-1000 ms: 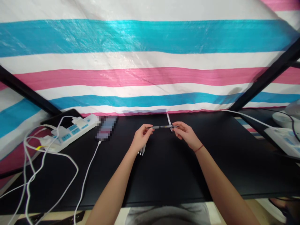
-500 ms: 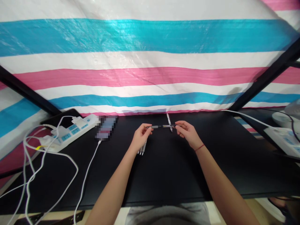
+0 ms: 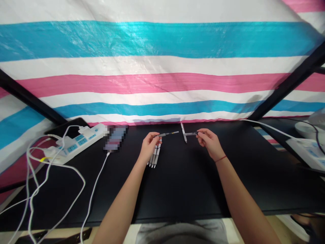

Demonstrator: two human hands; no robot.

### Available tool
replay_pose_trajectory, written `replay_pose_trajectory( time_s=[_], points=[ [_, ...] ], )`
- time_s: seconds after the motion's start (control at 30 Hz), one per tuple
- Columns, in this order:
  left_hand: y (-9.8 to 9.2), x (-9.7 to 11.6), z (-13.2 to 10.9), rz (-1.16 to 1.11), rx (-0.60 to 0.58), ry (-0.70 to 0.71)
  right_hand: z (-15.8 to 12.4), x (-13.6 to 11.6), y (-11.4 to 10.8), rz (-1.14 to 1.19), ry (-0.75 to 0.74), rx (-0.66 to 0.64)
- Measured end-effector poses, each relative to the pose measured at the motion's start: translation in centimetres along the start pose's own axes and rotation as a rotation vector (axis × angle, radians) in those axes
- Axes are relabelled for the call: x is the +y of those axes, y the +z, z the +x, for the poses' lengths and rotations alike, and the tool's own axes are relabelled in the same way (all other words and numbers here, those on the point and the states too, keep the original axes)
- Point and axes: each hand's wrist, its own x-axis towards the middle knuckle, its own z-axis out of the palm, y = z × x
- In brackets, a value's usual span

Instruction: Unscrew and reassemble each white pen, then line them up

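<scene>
My left hand (image 3: 149,145) pinches the grey grip end of a pen (image 3: 167,134), whose thin refill sticks out to the right with a yellowish tip. In the fingertips of my right hand (image 3: 209,144) is a greyish, see-through pen barrel (image 3: 190,134), pointing left. A gap separates the two pieces. Between them, a white pen (image 3: 183,132) lies on the table, and the barrel's left end overlaps it in view. Several white-and-grey pens (image 3: 153,158) lie side by side below my left hand, their upper ends partly hidden by it.
The black table (image 3: 182,189) meets a striped sheet at the back. On the left are a white power strip (image 3: 83,140), a charging phone (image 3: 115,139) and looping white cables (image 3: 82,183). Another power strip (image 3: 308,152) is at the right.
My hands have moved apart, the right one going right with the barrel. The pen's two pieces, in line and touching or nearly so before, are now separate, with the refill exposed.
</scene>
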Motion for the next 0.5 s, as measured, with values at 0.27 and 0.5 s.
replay_pose_trajectory(
  time_s=[0.27,0.5],
  points=[
    [-0.14,-0.19,0.07,0.031,-0.031,0.026,-0.08,-0.07,-0.05,0.009,0.009,-0.008],
    [0.06,-0.19,0.0,0.026,-0.046,0.027,-0.16,0.21,-0.09,0.002,-0.013,-0.045]
  ],
)
